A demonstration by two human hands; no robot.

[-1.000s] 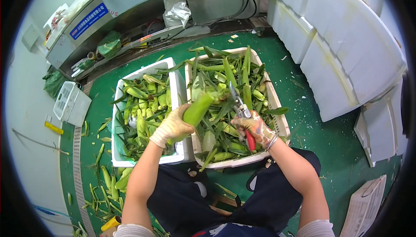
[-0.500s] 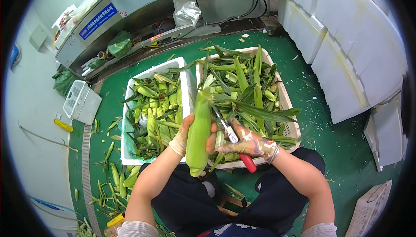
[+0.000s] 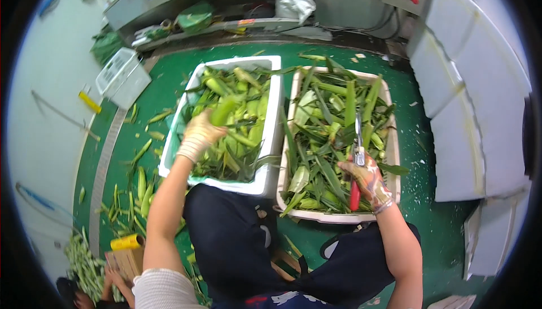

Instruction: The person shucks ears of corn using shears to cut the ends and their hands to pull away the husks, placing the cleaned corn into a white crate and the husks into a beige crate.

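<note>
My gloved left hand [image 3: 200, 134] is closed on a green ear of corn [image 3: 224, 111] over the white foam box [image 3: 270, 151], which is full of corn ears and leaves. My gloved right hand [image 3: 364, 176] grips pruning shears [image 3: 354, 195] with red handles, blades pointing away from me, over the cream plastic crate [image 3: 394, 187] heaped with husks, leaves and cut pieces.
A co-worker's hands [image 3: 116, 278] are by a cardboard box [image 3: 127, 264] at lower left, beside piled stalks. Loose corn [image 3: 144, 187] litters the green floor. A white basket [image 3: 121, 77], steel machine [image 3: 339, 7] and stacked foam boxes [image 3: 468, 128] stand around the edges.
My left hand has carried the corn from in front of the shears leftward into the foam box. My right hand has moved right with the shears. The view has shifted, revealing a co-worker.
</note>
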